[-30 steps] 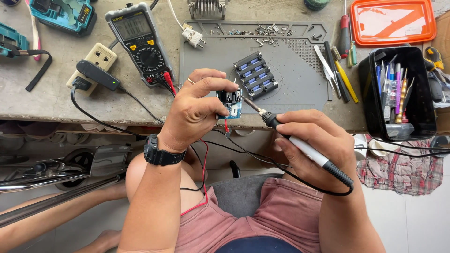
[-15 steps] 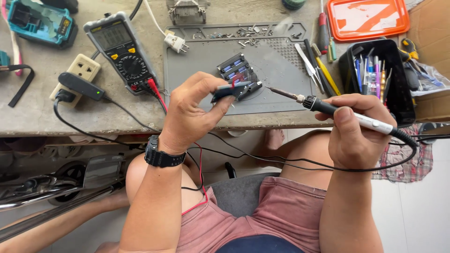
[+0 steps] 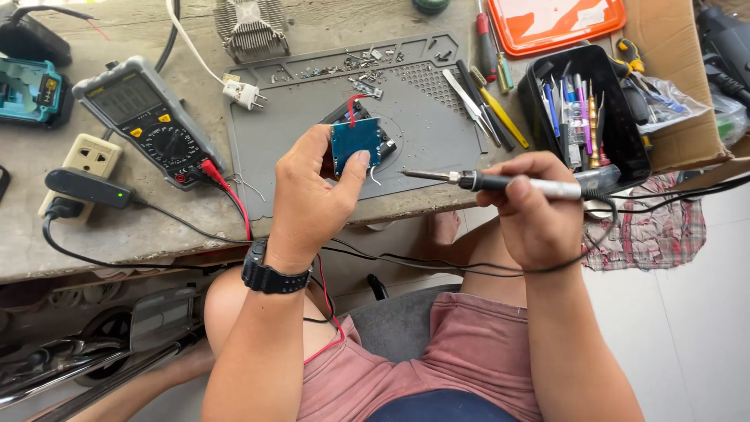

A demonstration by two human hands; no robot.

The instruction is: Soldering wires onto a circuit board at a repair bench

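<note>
The left hand (image 3: 312, 195) is closed around a small blue circuit board (image 3: 355, 144), thumb and fingers pinching its edges, and holds it upright above the grey work mat (image 3: 422, 117) with its flat face toward the camera. A red wire rises from the top of the board and a thin white lead curls off its lower right corner. The wrist carries a black watch (image 3: 269, 273).

The right hand (image 3: 539, 211) is clenched on the handle of a soldering iron (image 3: 484, 181), which lies nearly level with its tip pointing left, just beside the board but apart from it. The iron's black cable loops down below the hand.

On the worktop (image 3: 117, 234), left of the mat, a multimeter (image 3: 148, 121) lies with red and black probe leads plugged in; a wall socket block (image 3: 92, 156) with a black adapter lies beside it. A white plug (image 3: 242, 94) rests at the mat's upper left corner. Right of the mat lie tweezers and screwdrivers (image 3: 488, 101), then a black bin of tools (image 3: 586, 117) and an orange case (image 3: 558, 19).
</note>
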